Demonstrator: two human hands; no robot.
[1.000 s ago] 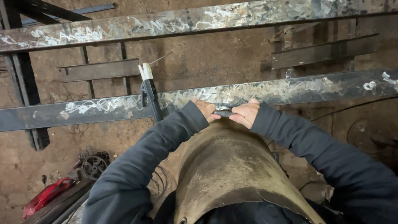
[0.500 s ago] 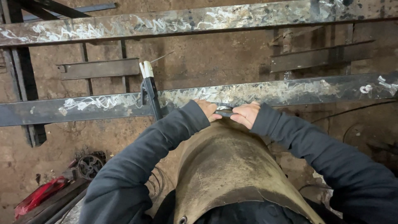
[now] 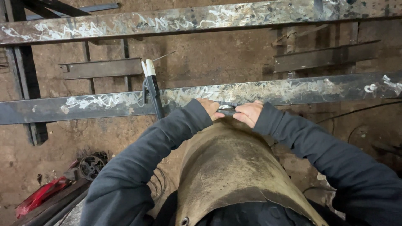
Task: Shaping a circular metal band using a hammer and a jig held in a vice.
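Evidently a small dark metal piece (image 3: 227, 111) was being held and lined up against the near edge of the long steel bar (image 3: 293, 90), right at mid-scene. The left hand (image 3: 210, 109) pinched its left end and the right hand (image 3: 248, 113) gripped its right end, both closed on it. Just to the left, a welding electrode holder (image 3: 151, 90) hung on the bar. A leather apron (image 3: 226, 167) lay nearest. Steadying the piece seemed the demand ahead.

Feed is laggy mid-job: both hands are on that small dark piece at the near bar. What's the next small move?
Probably press the small dark piece flat against the near steel bar: left hand and right hand pinch its ends there, while the electrode holder hangs unused on the bar.
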